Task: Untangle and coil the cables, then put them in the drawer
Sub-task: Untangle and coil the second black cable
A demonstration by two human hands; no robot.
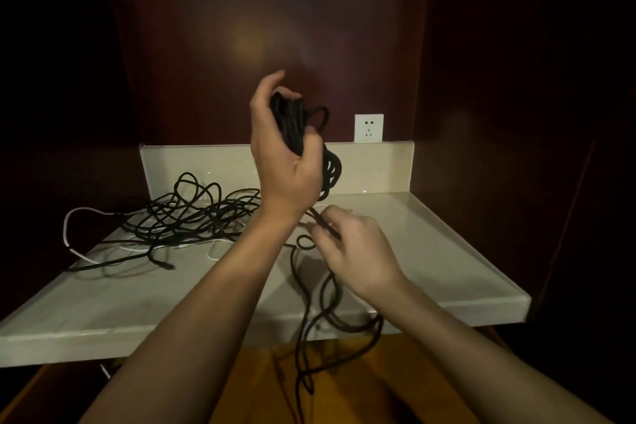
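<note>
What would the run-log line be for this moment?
stage: coiling | left hand: grips black cable coil | right hand: pinches loose strand | tangled pile: on counter | drawer: not visible

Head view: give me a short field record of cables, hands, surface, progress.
left hand: raised above the counter, grips the coiled black cable
right hand: low over the counter, pinches the loose run of the same cable
loose run: trails off the counter's front edge
tangled pile: black cables lying on the counter's left part
white cable: mixed into the pile, loops off the left edge
counter: pale, with raised back edge
wall socket: nothing plugged in
progress: one cable partly coiled; pile not yet untangled
</note>
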